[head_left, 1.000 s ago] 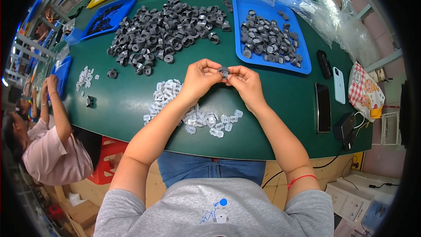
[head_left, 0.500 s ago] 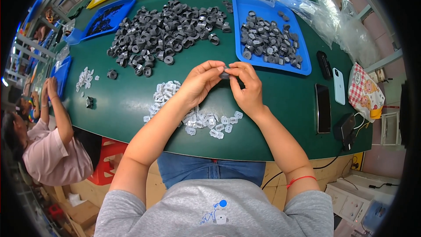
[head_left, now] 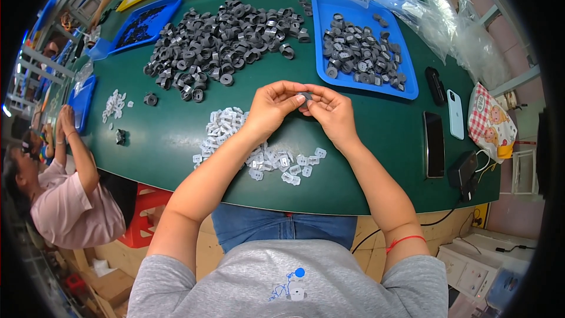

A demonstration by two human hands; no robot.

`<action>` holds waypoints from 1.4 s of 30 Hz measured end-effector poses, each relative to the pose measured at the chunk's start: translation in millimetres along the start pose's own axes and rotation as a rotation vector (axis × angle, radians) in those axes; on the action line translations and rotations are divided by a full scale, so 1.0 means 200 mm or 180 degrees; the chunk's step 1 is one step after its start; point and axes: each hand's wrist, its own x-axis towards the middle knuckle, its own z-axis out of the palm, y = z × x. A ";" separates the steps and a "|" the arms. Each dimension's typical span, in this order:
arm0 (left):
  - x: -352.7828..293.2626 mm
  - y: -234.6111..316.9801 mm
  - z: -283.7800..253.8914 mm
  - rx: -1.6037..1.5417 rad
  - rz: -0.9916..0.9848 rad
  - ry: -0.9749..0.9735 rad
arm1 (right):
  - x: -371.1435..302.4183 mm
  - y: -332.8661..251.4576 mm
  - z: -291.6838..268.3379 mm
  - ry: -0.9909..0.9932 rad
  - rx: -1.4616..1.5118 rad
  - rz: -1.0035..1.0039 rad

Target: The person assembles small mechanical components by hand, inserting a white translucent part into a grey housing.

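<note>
Between my two hands, above the green table, is a small dark grey plastic part (head_left: pixel 305 98). My left hand (head_left: pixel 273 107) pinches it from the left with thumb and fingers. From the right, my right hand (head_left: pixel 333 115) closes on it too, and the fingertips of both hands meet around it, so much of it is hidden. Below my left hand lies a pile of small translucent white plastic pieces (head_left: pixel 220 125), partly covered by my left forearm. Beyond my hands spreads a large heap of dark grey ring-shaped parts (head_left: pixel 218 41).
A blue tray (head_left: pixel 412 89) with grey parts stands at the far right, near clear plastic bags (head_left: pixel 435 20). Two phones (head_left: pixel 434 144) and a patterned bag (head_left: pixel 491 118) lie right. At left, a co-worker (head_left: pixel 76 200) sits by a blue tray (head_left: pixel 82 103).
My fingers have shifted around the grey part, with my left thumb now pressing over it and my right fingers curled closer. At the far left, another person's arm has moved.
</note>
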 end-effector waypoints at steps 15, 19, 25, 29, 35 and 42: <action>0.00 0.01 -0.02 0.1103 0.0439 -0.0002 | 0.00 -0.04 -0.01 0.0188 0.0032 0.0157; 0.05 0.09 -0.18 0.2806 0.1201 0.0585 | 0.07 -0.09 -0.16 0.1194 -0.0108 -0.0548; 0.04 0.17 -0.40 0.5098 0.0515 0.1710 | 0.09 -0.10 -0.15 0.1164 -0.1375 -0.1208; 0.08 0.13 -0.48 0.4621 0.0845 0.1287 | 0.03 -0.11 -0.07 -0.0793 -0.2187 -0.0504; 0.10 0.04 -0.39 0.4315 0.1191 0.0963 | -0.09 -0.28 0.02 -0.2380 -0.2993 -0.0349; 0.03 0.03 -0.26 0.3702 0.1146 0.0555 | -0.30 -0.08 0.34 -0.2729 -0.3809 -0.2188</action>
